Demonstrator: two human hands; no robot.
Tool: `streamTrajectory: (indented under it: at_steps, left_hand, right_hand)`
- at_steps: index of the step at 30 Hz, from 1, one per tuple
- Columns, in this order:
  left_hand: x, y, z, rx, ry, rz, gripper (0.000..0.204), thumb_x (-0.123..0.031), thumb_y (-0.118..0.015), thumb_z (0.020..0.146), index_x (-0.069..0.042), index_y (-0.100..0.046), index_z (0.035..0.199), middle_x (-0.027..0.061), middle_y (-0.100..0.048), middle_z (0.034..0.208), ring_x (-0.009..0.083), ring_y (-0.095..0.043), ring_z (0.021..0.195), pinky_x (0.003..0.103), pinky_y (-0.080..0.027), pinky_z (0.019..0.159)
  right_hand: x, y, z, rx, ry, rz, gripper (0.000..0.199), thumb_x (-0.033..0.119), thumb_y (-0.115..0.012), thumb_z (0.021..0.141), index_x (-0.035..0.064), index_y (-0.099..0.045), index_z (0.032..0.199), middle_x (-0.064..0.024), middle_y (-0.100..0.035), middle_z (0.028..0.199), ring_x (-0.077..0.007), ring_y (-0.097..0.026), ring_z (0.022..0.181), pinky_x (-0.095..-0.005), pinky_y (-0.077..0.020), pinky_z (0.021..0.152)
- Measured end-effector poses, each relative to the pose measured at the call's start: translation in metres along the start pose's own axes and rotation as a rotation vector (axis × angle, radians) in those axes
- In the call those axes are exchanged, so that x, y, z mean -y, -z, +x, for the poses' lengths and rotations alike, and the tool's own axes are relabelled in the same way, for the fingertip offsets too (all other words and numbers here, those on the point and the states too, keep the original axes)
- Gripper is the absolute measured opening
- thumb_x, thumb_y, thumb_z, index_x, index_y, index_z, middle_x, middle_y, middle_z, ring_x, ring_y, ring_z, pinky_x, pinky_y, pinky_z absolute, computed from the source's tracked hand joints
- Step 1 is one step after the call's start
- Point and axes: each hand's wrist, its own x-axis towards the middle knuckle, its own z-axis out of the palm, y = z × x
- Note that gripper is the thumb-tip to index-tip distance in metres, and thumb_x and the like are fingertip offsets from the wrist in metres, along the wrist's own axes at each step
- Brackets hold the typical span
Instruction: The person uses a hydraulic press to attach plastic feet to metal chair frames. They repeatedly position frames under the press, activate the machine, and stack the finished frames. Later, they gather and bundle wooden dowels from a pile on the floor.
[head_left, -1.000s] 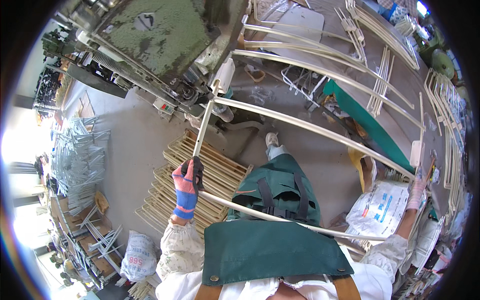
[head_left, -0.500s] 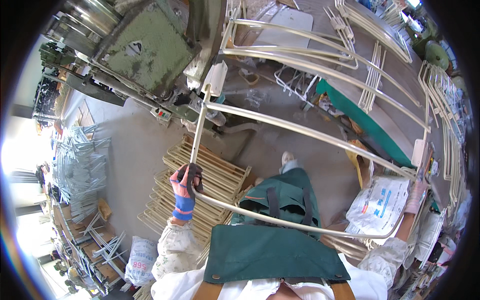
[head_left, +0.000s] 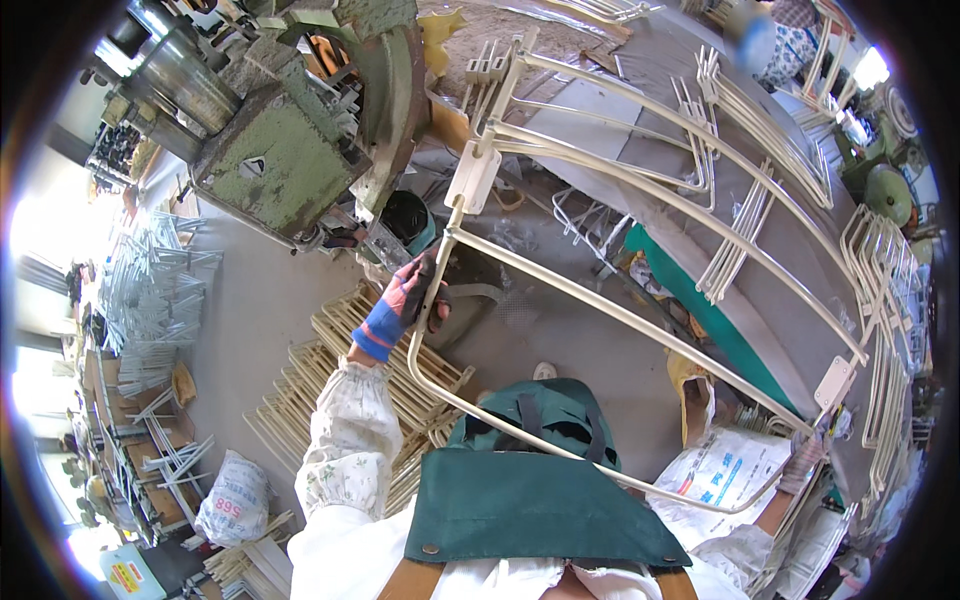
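Note:
A large cream tubular metal frame is held across in front of my body, its curved lower bar close to my green apron. My left hand, in a pink, blue and dark glove, is closed round the frame's left side tube. On the far right my right hand, also gloved, grips the other side tube; its fingers show only partly. A pale hinge-like plate joins the left side to longer bars beyond, and a matching plate sits at the right.
A worn green machine stands ahead on the left. Cream frames are stacked on the floor below my left arm, near a white sack. Bent rods lie on the grey worktop ahead right. Another person is at the far right.
My left hand has moved forward and slightly right with the frame's left side. The right end has dropped lower and nearer. The machine now appears shifted left, with a dark round container visible beside it.

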Motion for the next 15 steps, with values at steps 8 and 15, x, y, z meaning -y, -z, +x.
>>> streamTrajectory:
  at_steps: [8, 15]
  left_hand:
    - [0.009, -0.009, 0.02, -0.057, -0.024, -0.047, 0.032, -0.036, -0.043, 0.09, -0.008, -0.051, 0.103, -0.0009, -0.045, 0.059, 0.0056, -0.04, 0.045, 0.019, -0.029, 0.04]
    - [0.011, 0.036, -0.048, -0.008, 0.048, 0.056, 0.044, -0.029, -0.044, 0.09, -0.001, -0.041, 0.124, 0.0034, -0.054, 0.073, 0.0104, -0.051, 0.054, 0.022, -0.043, 0.05]
  right_hand:
    - [0.002, 0.027, -0.017, 0.137, 0.145, -0.316, 0.028, 0.01, -0.037, 0.088, -0.0005, -0.05, 0.11, -0.0139, -0.057, 0.106, -0.0253, -0.055, 0.09, -0.0303, -0.0449, 0.079]
    - [0.104, 0.044, -0.085, 0.07, -0.293, -0.047, 0.026, 0.019, -0.044, 0.088, 0.0018, -0.055, 0.103, -0.0058, -0.055, 0.088, -0.0121, -0.052, 0.067, -0.0271, -0.0431, 0.056]
